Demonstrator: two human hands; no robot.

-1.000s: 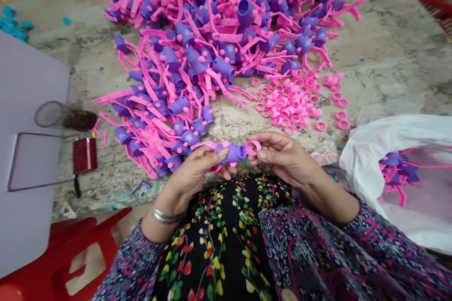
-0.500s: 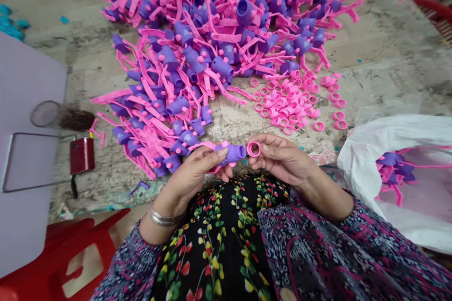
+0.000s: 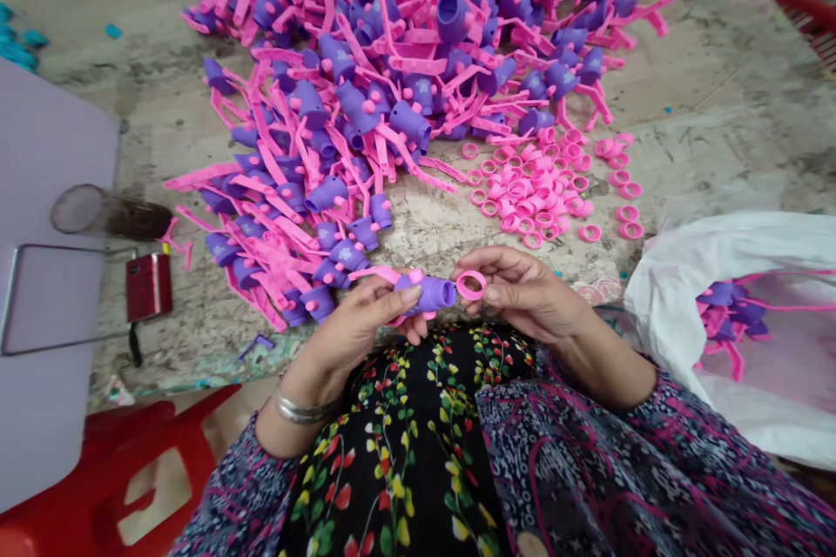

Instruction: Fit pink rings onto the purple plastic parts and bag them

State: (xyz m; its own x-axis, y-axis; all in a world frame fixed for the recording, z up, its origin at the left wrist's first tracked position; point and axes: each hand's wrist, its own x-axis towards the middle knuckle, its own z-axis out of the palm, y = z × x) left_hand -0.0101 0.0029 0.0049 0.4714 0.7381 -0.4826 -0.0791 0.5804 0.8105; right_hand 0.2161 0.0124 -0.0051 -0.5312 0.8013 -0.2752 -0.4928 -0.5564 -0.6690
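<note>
My left hand is closed on a purple plastic piece with pink arms, its round open end pointing right. Between the thumb and fingers of my right hand is a pink ring, its opening tilted upward. The ring sits just beside the purple open end, with a small gap between them. Beyond my hands lies a pile of loose pink rings. A large heap of purple pieces with pink arms spreads over the worn table.
At the right stands a white sack with purple and pink pieces inside. To the left are a glass jar, a dark red device and a pale panel. A red plastic chair is at lower left.
The pink ring has turned in my right fingers, so its opening shows more. The purple piece in my left hand has shifted only slightly. The view has moved a little.
</note>
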